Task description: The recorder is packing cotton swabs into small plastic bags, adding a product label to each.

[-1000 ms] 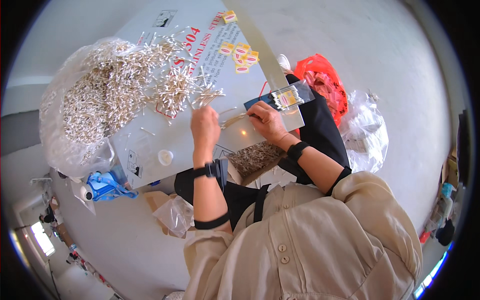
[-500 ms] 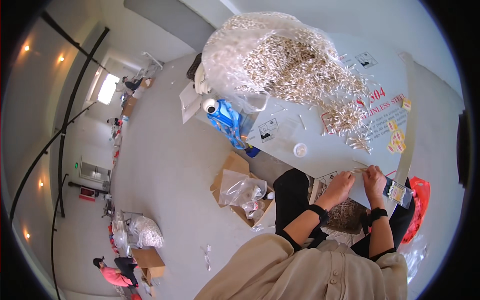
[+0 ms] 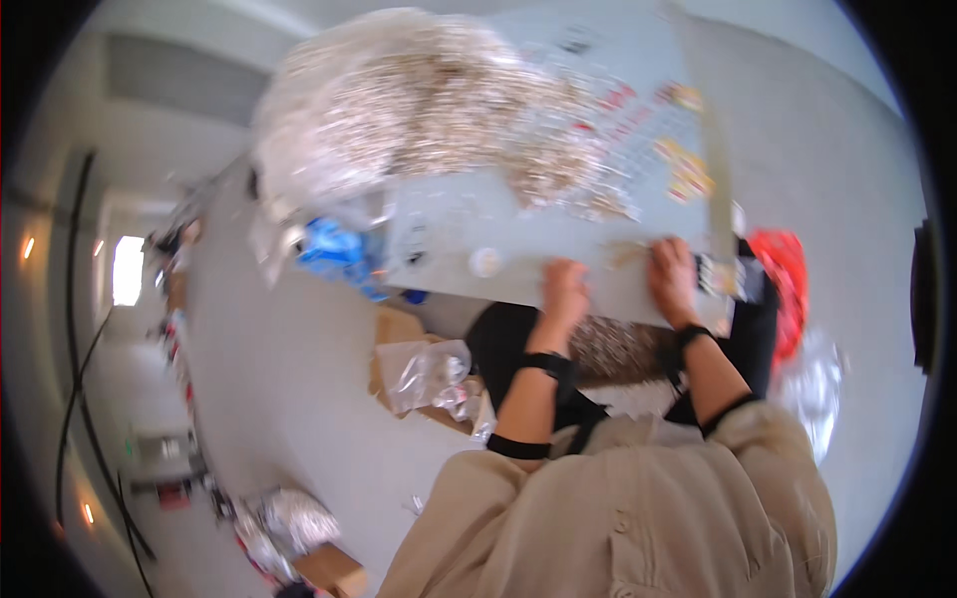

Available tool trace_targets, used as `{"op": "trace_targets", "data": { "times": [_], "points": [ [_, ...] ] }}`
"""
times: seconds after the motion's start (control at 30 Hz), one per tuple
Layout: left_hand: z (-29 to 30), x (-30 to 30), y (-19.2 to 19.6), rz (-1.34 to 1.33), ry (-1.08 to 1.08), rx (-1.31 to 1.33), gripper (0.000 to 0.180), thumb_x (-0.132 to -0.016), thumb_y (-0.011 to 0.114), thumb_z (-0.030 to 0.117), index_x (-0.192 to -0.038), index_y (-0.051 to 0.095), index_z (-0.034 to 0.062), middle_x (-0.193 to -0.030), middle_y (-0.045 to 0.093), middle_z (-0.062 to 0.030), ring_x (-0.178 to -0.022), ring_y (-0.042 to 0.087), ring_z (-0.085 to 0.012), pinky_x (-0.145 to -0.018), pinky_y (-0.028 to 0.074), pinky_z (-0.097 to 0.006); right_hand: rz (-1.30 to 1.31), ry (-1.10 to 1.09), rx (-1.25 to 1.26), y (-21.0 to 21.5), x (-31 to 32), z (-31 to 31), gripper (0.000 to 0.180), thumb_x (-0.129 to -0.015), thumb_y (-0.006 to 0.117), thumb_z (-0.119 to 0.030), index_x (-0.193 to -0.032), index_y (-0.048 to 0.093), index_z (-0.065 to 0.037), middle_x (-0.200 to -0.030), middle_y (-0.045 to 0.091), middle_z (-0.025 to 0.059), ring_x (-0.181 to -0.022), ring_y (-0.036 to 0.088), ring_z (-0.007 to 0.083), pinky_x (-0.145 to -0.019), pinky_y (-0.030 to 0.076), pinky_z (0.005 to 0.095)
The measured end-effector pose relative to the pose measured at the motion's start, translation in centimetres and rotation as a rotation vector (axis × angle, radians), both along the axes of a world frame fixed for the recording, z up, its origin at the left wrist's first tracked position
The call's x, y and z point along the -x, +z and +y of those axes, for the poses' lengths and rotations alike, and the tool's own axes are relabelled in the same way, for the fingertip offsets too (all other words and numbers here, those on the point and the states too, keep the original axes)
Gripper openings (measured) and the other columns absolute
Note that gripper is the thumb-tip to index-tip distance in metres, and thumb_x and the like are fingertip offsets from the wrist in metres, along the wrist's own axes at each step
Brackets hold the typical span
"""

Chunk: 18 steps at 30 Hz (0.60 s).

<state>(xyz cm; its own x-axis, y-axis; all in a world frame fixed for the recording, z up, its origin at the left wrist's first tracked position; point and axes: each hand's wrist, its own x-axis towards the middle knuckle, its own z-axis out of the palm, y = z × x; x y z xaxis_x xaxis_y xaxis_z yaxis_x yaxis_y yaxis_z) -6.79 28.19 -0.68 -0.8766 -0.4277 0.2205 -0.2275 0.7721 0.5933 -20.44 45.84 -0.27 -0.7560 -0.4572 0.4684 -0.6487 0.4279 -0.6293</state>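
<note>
Motion blurs the whole view. My left hand (image 3: pixel 565 296) is at the near edge of the grey metal-topped table (image 3: pixel 439 224), fingers bent down onto it and smeared. To its right, my right hand (image 3: pixel 675 279) also rests on the table near that edge. A small bunch of cotton swabs (image 3: pixel 626 254) lies between the hands, close against the right fingers; whether those grip it is unclear. Beyond, loose cotton swabs (image 3: pixel 553 169) spill from a large clear bag (image 3: pixel 324 125). A round white lid-like piece (image 3: pixel 485 262) sits left of my left hand.
Yellow-and-white labels (image 3: pixel 684 171) lie near the table's right edge. A small clear packet (image 3: pixel 720 274) is beside my right hand. Below are a swab-filled box (image 3: pixel 620 351) at my lap, a cardboard carton (image 3: pixel 394 334) and a red bag (image 3: pixel 781 289). Something blue (image 3: pixel 339 249) stands at the left corner.
My hands were close together at the ends of a small swab bunch; now they are apart, the left one farther left. The whole view has shifted and turned.
</note>
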Motion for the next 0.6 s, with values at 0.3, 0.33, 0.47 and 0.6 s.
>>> {"op": "trace_targets", "data": {
  "times": [0.3,0.33,0.47,0.6],
  "points": [
    [-2.0,7.9,2.5,-0.078,0.226,-0.36,0.022,-0.072,0.073,0.001,-0.091,0.063,0.0057,-0.089,0.061,-0.0086,-0.084,0.058,-0.0227,-0.076,0.048,-0.034,-0.05,-0.053,-0.088,1.0,0.5,1.5,0.02,-0.072,0.062,-0.004,-0.091,0.055,-0.005,-0.093,0.053,0.0115,-0.092,0.053,0.0317,-0.082,0.046,0.0411],
    [-1.2,9.2,2.9,-0.008,0.164,-0.227,0.02,-0.072,0.072,0.001,-0.088,0.062,0.0068,-0.086,0.059,-0.0088,-0.086,0.057,-0.026,-0.078,0.047,-0.038,-0.054,-0.051,-0.096,0.8,0.5,1.9,0.02,-0.072,0.062,-0.004,-0.091,0.055,-0.005,-0.093,0.052,0.0113,-0.092,0.053,0.0315,-0.082,0.046,0.0409],
    [-1.7,11.5,2.7,0.004,0.054,0.055,0.011,-0.075,0.069,0.002,-0.08,0.062,0.007,-0.079,0.058,-0.0093,-0.085,0.056,-0.0314,-0.077,0.046,-0.042,-0.097,-0.023,-0.121,1.4,0.2,1.4,0.015,-0.079,0.062,-0.006,-0.093,0.057,-0.005,-0.095,0.054,0.0117,-0.093,0.054,0.0316,-0.082,0.046,0.0413],
    [-2.8,11.4,2.6,-0.1,0.06,0.001,0.008,-0.075,0.069,0.004,-0.077,0.061,0.0053,-0.079,0.061,-0.0126,-0.083,0.058,-0.0341,-0.075,0.047,-0.044,-0.076,-0.014,-0.088,1.7,0.1,0.7,0.02,-0.073,0.062,-0.004,-0.091,0.055,-0.005,-0.093,0.052,0.0113,-0.092,0.053,0.0308,-0.081,0.046,0.0404]
  ]
}}
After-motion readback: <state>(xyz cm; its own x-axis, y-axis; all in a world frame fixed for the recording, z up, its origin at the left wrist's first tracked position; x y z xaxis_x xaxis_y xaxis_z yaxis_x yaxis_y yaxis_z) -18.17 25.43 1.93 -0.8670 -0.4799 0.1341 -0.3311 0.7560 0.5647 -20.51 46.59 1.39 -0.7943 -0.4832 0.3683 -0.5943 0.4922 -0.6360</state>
